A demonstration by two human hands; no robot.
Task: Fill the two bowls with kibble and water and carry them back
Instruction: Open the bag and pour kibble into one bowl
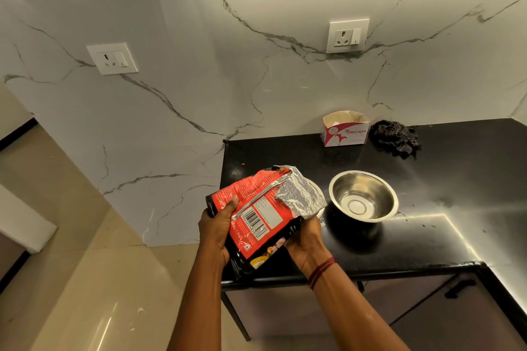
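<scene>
Progress: early by my reading; the pour of kibble looks about to begin or just under way, and no pellets can be seen falling
Kibble bag [258, 215]: red and black pouch, tilted with its open silver-lined mouth down over the left bowl
Left hand [218, 229]: closed around the bag's left edge, thumb on the printed face
Right hand [306, 239]: gripping the bag's lower right side from beneath; red thread bands on the wrist
Left bowl [318, 194]: almost wholly hidden behind the bag's mouth, only a sliver of rim shows, so its contents cannot be told
Right bowl [363, 196]: steel, upright on the black bench [456, 179] just beside the first, looks empty and dry
Left to do: finish the kibble, fill one bowl with water, carry both back; no tap or sink is in view
Stray bits: one small brown pellet lies near the bench's back left corner, dark specks to the right of the bowls
Writing on bag: a barcode and a white text panel; small print beside it seems to give a weight, too small to read surely
Box [345, 129]: open white and pink carton by the wall, reads "ORIGAMI"
Cloth [395, 137]: dark checked rag crumpled just right of the box
Sockets: two white wall plates, no legible marking
</scene>
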